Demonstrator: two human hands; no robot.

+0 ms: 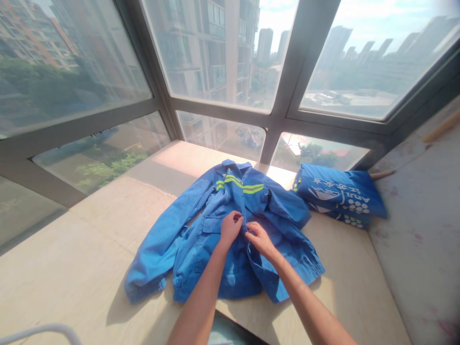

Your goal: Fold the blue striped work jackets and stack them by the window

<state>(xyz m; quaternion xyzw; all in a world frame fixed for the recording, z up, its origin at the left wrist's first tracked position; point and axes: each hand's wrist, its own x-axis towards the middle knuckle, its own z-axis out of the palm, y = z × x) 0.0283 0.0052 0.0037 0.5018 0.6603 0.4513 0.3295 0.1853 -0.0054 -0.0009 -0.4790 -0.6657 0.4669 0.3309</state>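
Note:
A blue work jacket lies spread face up, its collar pointing toward the windows and yellow-green reflective stripes across the chest. Its upper front is together, while the lower front edges part below my hands. My left hand is closed at the middle of the front opening, thumb and fingers pinching the jacket's edge. Just beside it, my right hand pinches the other front edge. The small piece of cloth or button between the fingertips is hidden. Both sleeves stretch outward to the sides.
Folded blue garments with white lettering are stacked at the right, by the papered wall. Window frames border the pale wooden surface. A white curved tube shows at the lower left. A stick lies behind the stack.

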